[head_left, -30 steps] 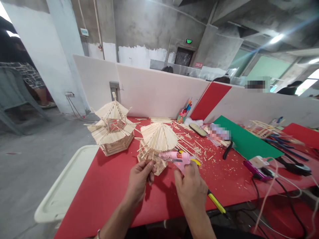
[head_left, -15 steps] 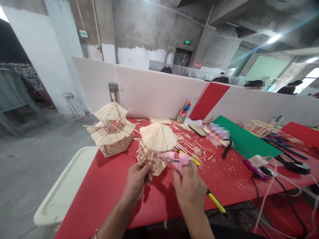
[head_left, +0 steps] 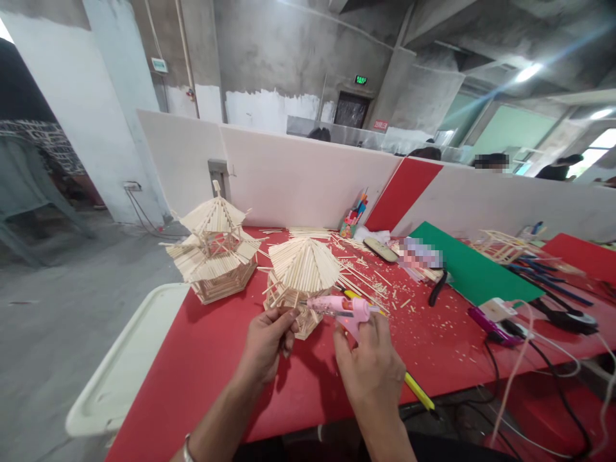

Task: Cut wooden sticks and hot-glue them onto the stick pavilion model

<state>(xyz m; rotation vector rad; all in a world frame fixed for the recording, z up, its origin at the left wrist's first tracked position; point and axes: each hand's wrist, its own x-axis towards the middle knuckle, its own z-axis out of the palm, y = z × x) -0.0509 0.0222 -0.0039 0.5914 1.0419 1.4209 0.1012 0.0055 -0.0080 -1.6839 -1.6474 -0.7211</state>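
My right hand (head_left: 373, 362) is wrapped round the handle of a pink glue gun (head_left: 344, 308), whose nozzle points left. Close to that nozzle, the fingers of my left hand (head_left: 267, 340) are pinched together; what they hold is too small to make out. Just behind both hands stands a small pavilion model of wooden sticks (head_left: 308, 266) with a pointed roof, its lower frame partly covered by the hand and the gun. Further left is a larger, two-tiered stick pavilion (head_left: 216, 253).
Loose sticks (head_left: 368, 279) and scraps are strewn over the red table (head_left: 308, 391). A pen cup (head_left: 350, 224) stands by the white partition. To the right lie a green board (head_left: 481, 266), a power strip (head_left: 500, 327) and cables. A yellow-handled tool (head_left: 418, 390) sits at the front edge.
The glue gun has shifted slightly to the right, and its nozzle has drawn back a little from my left fingertips. My left hand stays nearly still.
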